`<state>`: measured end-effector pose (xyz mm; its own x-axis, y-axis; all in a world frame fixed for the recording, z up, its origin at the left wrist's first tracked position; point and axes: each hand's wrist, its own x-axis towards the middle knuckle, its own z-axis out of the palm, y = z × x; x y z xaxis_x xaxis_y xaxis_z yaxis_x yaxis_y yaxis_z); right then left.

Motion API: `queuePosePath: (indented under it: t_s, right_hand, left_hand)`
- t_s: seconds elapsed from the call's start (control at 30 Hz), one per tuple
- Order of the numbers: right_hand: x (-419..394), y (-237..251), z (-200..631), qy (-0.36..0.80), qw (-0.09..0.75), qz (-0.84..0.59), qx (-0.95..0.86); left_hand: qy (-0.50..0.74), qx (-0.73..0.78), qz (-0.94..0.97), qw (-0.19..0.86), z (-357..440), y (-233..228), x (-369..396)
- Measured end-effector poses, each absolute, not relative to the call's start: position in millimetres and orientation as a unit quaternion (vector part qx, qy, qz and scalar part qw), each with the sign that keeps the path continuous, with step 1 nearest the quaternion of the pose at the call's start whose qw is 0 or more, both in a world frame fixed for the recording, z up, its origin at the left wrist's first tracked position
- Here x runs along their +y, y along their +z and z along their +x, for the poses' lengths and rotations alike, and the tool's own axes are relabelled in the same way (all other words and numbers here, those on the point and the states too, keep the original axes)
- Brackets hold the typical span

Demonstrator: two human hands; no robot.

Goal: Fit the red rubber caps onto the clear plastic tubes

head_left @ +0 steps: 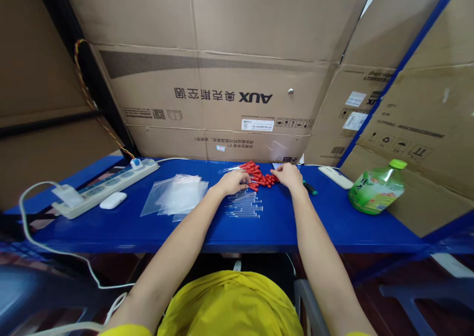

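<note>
Many red-handled sticks [253, 168] lie heaped toward the back of a blue worktop [240, 239], between my two hands. My left hand [232, 182] is at the heap's left side, its fingers curled nearly together; my right hand [290, 176] is at the right edge, its fingers bent close together. I cannot tell whether either grips a stick. Nearer me lie thin clear tubes [244, 209]; left of those, clear plastic bags [181, 195].
</note>
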<state>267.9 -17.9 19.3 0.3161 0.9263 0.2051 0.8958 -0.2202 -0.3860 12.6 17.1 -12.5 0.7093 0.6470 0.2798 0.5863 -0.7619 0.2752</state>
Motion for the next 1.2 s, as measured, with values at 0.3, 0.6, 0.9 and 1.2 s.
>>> queuePosePath:
  t_s: [0.3, 0.6, 0.9, 1.2]
  right_hand:
    - [-19.9, 21.7, 277.2, 0.054, 0.203, -0.816, -0.538]
    - [-14.3, 14.8, 277.8, 0.053, 0.203, -0.813, -0.544]
    - [-12.0, 11.3, 280.6, 0.042, 0.223, -0.819, -0.528]
    - [-9.4, 9.2, 276.5, 0.030, 0.243, -0.805, -0.541]
  left_hand:
    - [0.202, 0.293, 0.928, 0.108, 9.8, -10.9, 17.7]
    - [0.193, 0.306, 0.925, 0.118, 8.8, -13.0, 22.1]
    - [0.212, 0.313, 0.918, 0.119, 8.9, -7.8, 15.7]
    - [0.194, 0.316, 0.919, 0.137, 7.5, -8.0, 17.2]
